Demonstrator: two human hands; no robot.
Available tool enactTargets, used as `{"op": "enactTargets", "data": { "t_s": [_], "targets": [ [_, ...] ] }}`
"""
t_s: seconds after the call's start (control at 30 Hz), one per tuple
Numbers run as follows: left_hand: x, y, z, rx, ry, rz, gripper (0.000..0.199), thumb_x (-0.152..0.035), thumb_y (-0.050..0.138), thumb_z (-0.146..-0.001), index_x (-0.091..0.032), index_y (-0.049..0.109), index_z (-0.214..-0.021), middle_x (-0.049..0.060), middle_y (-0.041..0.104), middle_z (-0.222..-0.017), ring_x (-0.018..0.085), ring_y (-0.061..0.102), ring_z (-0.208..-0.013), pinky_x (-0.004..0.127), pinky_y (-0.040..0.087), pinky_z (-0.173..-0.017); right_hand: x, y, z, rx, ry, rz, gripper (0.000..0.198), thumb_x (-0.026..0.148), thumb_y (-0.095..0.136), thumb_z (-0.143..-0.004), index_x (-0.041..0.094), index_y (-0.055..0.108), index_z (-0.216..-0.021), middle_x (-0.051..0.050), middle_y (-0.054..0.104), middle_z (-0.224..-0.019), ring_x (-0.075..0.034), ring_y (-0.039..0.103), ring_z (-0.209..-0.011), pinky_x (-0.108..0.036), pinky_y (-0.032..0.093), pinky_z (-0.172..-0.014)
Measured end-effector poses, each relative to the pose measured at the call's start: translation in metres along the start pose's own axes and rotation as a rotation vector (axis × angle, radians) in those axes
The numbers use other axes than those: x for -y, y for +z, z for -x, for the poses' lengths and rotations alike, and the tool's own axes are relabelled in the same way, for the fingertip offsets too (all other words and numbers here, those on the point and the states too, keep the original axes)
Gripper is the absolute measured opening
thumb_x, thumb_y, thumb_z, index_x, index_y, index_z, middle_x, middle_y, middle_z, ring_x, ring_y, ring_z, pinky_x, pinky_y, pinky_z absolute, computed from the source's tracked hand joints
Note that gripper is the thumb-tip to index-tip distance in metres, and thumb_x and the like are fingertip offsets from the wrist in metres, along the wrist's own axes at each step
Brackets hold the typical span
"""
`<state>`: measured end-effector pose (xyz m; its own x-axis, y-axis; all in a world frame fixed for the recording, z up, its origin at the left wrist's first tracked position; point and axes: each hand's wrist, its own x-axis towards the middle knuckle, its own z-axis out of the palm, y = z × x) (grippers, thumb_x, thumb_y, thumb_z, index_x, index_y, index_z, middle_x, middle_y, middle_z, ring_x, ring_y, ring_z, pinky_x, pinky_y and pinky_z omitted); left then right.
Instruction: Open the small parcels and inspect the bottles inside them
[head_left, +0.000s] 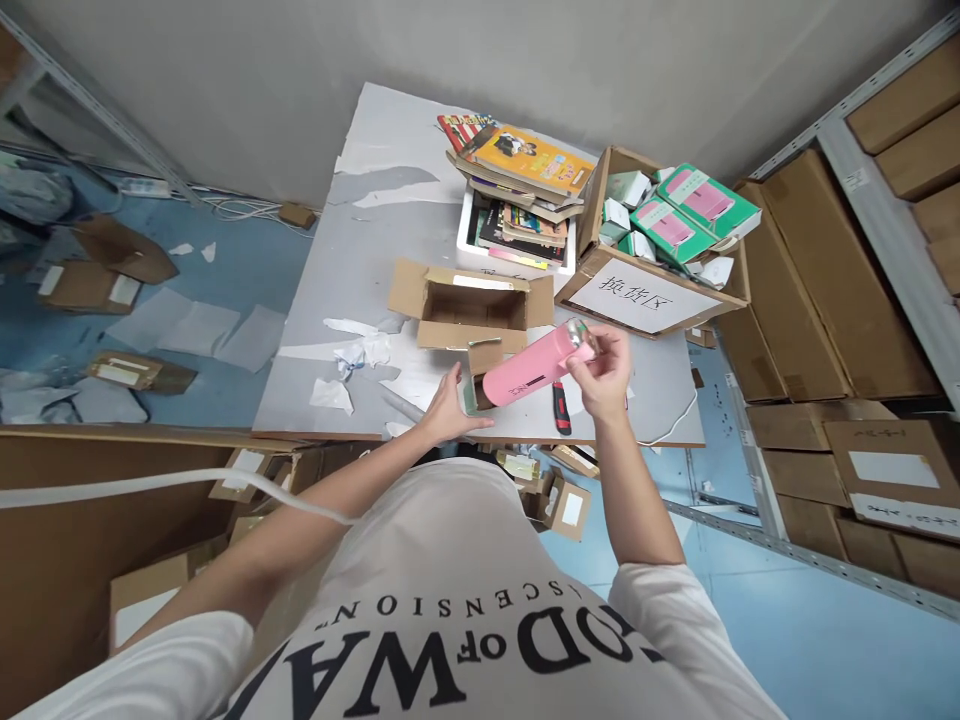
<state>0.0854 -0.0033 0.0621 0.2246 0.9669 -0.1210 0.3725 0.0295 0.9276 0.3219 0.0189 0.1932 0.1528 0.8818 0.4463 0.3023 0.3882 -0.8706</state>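
Note:
A pink flask (529,368) with a silver top lies at a slant over the table's near edge. My right hand (609,378) is closed on its silver top end. Its lower end is at the open mouth of a small pale-green box (470,397). My left hand (448,410) grips this box from the left, thumb toward me; the box is mostly hidden. Behind them stands an open cardboard box (471,335) with its flaps spread. A red and black utility knife (561,408) lies beneath the flask, to its right.
Toward the back, a white bin (516,265) holds stacked books (536,160). Right of it, a labelled carton (645,300) is full of green boxes (705,200). Crumpled paper (364,352) lies at left on the table. Shelves of cartons (889,465) stand at right.

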Motion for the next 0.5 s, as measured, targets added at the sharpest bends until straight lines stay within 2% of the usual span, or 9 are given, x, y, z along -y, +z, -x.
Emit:
{"op": "enactTargets", "data": {
  "t_s": [0.1,0.23,0.33,0.5],
  "targets": [
    [0.003,0.009,-0.013,0.005,0.065,-0.013,0.126,-0.045,0.088,-0.041,-0.017,0.020,-0.144,0.022,0.036,-0.144,0.039,0.037,-0.132,0.053,0.034,-0.106,0.003,0.016,0.015,0.045,0.038,0.121,0.048,0.041,0.069,-0.071,0.023,0.049,-0.110,-0.009,0.057,-0.111,-0.022,0.057,-0.106,-0.037,0.052,-0.083],
    [0.005,0.010,-0.021,0.045,0.086,0.006,0.110,-0.042,0.086,-0.049,-0.019,0.027,-0.140,0.017,0.049,-0.135,0.034,0.048,-0.124,0.050,0.041,-0.100,0.004,0.029,0.026,0.097,0.035,0.258,0.044,0.035,0.068,-0.070,0.023,0.052,-0.109,-0.010,0.056,-0.113,-0.022,0.057,-0.103,-0.032,0.054,-0.070],
    [0.007,0.008,-0.022,0.051,0.095,0.017,0.102,-0.040,0.085,-0.051,-0.020,0.032,-0.135,0.016,0.052,-0.132,0.032,0.052,-0.120,0.048,0.043,-0.098,0.002,0.031,0.028,0.118,0.045,0.302,0.043,0.034,0.067,-0.071,0.023,0.054,-0.110,-0.010,0.056,-0.113,-0.023,0.056,-0.102,-0.029,0.053,-0.060],
    [0.010,0.003,-0.025,0.073,0.107,0.013,0.100,-0.040,0.086,-0.049,-0.020,0.035,-0.132,0.015,0.054,-0.131,0.031,0.053,-0.120,0.048,0.042,-0.099,0.000,0.033,0.029,0.119,0.012,0.367,0.041,0.034,0.066,-0.072,0.023,0.053,-0.110,-0.009,0.055,-0.111,-0.023,0.055,-0.102,-0.034,0.053,-0.069]
  ]
}}
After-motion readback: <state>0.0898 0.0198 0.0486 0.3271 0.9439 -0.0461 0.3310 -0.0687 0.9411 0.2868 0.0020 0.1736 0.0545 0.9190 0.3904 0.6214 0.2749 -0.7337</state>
